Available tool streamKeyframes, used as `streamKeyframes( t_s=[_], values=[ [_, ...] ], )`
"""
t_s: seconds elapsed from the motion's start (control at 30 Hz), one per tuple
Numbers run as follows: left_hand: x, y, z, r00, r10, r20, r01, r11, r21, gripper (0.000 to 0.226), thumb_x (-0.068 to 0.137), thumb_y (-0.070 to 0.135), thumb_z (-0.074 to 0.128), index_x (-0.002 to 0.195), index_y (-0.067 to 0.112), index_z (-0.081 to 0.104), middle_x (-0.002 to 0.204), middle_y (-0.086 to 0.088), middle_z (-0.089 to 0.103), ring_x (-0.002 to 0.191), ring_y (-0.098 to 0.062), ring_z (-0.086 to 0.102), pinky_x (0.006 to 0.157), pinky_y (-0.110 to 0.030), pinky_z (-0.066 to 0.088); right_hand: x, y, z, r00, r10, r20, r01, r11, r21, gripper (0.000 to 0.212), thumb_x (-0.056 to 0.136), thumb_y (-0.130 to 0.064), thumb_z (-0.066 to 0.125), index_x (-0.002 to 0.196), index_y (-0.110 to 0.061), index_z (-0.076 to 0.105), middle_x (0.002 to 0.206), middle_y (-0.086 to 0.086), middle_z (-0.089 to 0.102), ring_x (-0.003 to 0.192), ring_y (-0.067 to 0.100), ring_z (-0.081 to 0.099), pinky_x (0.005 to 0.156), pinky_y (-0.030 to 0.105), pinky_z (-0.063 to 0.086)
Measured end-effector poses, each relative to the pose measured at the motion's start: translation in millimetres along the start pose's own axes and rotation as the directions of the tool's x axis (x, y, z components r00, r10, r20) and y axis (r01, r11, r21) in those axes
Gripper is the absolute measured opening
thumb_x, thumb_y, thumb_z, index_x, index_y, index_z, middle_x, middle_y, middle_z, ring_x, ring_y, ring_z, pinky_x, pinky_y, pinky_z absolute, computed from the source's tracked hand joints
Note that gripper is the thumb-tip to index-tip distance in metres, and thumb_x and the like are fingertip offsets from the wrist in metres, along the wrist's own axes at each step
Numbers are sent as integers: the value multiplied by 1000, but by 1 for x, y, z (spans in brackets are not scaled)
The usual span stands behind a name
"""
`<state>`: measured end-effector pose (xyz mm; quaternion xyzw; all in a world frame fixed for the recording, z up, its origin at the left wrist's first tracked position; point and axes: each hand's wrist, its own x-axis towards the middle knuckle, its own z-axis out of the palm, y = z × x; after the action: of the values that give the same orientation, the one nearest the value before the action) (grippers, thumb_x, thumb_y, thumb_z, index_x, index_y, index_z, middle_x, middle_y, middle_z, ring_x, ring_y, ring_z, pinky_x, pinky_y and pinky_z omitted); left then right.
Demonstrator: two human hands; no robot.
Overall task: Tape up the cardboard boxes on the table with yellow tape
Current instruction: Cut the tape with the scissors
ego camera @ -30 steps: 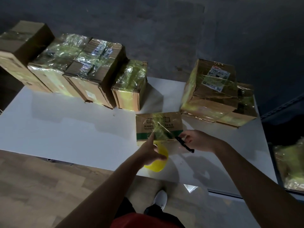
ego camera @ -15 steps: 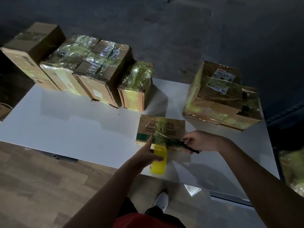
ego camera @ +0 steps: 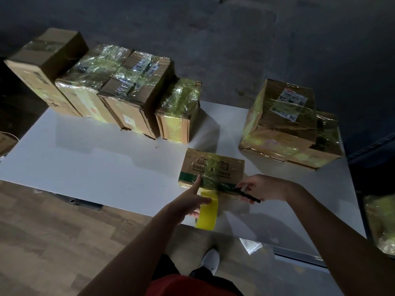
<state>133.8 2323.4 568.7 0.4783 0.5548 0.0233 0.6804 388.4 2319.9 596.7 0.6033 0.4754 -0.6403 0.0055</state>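
Note:
A small flat cardboard box (ego camera: 226,167) with green print lies near the front edge of the white table (ego camera: 102,163). Yellow tape runs over its top and down its near side. My left hand (ego camera: 188,202) grips the yellow tape roll (ego camera: 207,212) just in front of the box, its index finger stretched up against the box's near edge. My right hand (ego camera: 263,188) holds a thin black tool (ego camera: 249,194), either a cutter or a pen, at the tape along the box's near right edge.
A row of several taped boxes (ego camera: 132,97) stands along the back left of the table. Two stacked taped boxes (ego camera: 286,124) sit at the back right. Another taped bundle (ego camera: 382,223) lies off the table at the right. Wooden floor lies below the front edge.
The tape roll has turned from face-on to edge-on and sunk toward the table's front edge. My right hand with the black tool stays at the box's near right edge.

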Motion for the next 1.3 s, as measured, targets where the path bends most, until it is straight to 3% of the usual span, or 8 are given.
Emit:
streamKeyframes(
  t_s=[0.1,0.3,0.43,0.57,0.67,0.97,1.1,1.3],
  values=[
    [0,-4,0,999,1,39,-3,999,54,100,90,12,62,146,52,-11,141,-21,43,66,-12,51,46,-19,43,-5,-4,-4,995,60,85,-69,991,113,31,97,-31,46,89,-17,71,80,7,60,60,12,52,50,25,27],
    [-6,-5,-4,998,21,63,-21,1000,0,99,90,8,60,145,56,-7,159,-12,17,102,-22,54,70,-31,49,-23,2,-3,999,29,42,-24,993,-112,28,95,-36,51,77,-32,72,77,-5,68,64,9,57,56,23,35],
    [-9,-6,-5,995,40,96,-33,997,-68,99,90,1,57,147,54,-3,152,-19,29,104,-29,59,52,-21,43,-32,12,-3,998,31,45,-24,987,-160,13,92,-33,60,95,-26,70,81,-2,69,66,9,59,57,22,39],
    [-12,-4,-7,992,65,110,-58,996,-70,98,90,-1,58,148,51,-2,141,-39,30,59,-9,50,43,-18,42,-36,14,-6,997,64,52,-57,991,-124,13,91,-33,61,96,-26,70,82,-1,69,67,10,59,60,24,40],
    [-11,-4,-9,990,69,120,-66,997,-29,100,90,0,59,148,52,-4,141,-39,31,58,-9,48,43,-19,43,-40,16,-11,996,79,48,-69,981,-182,12,89,-36,63,96,-28,71,81,-3,70,67,9,60,59,23,41],
    [-4,-8,-14,989,53,141,-50,999,-22,103,89,4,63,147,54,-6,124,-26,51,78,-16,61,50,-20,49,-28,9,5,990,123,63,-112,982,-155,24,90,-35,63,106,-18,68,82,-3,67,67,8,57,61,21,40],
    [-4,-11,-13,991,42,128,-39,999,-28,104,88,5,66,147,54,-6,102,-2,57,86,-19,62,57,-24,50,-20,6,9,990,128,63,-120,985,-126,25,92,-32,59,108,-15,68,82,-2,67,67,9,56,61,22,38],
    [0,-14,-14,989,67,131,-67,998,-7,106,86,5,67,147,54,-5,145,-13,40,91,-2,52,70,-32,50,-8,-2,14,991,112,75,-105,991,-88,21,90,-34,62,102,-19,71,75,-7,67,62,5,56,61,22,36]
  ],
)
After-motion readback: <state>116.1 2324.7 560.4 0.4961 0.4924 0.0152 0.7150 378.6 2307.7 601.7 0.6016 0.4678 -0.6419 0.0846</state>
